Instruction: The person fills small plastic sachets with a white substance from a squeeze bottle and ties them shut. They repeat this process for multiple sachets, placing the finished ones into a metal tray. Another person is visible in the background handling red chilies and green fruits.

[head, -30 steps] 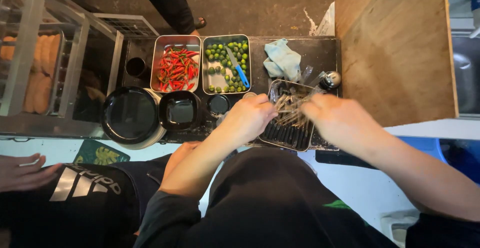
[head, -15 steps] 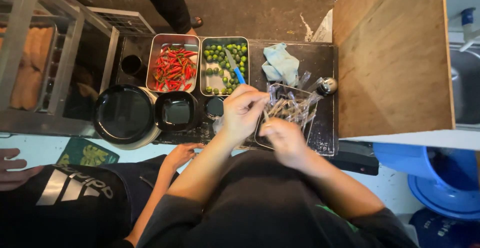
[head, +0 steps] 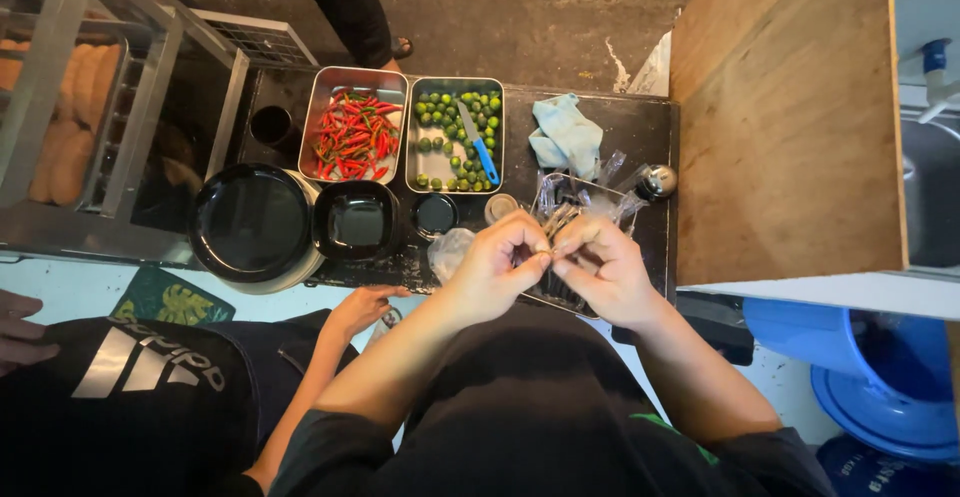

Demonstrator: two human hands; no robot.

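Over the metal tray (head: 585, 193) at desk (head: 640, 127) centre, we note both hands pinched shut on one small dried fish (head: 553, 225): left hand (head: 497, 267), right hand (head: 602, 269). Chili tray (head: 352, 137) & lime tray (head: 455, 137) sit behind.

A clear plastic bag (head: 450, 250) lies crumpled on the dark counter, just left of the person's left hand (head: 497, 267). A green packet with a yellow leaf pattern (head: 170, 302) lies flat on the pale floor below the round black lid. No signs or screens show.
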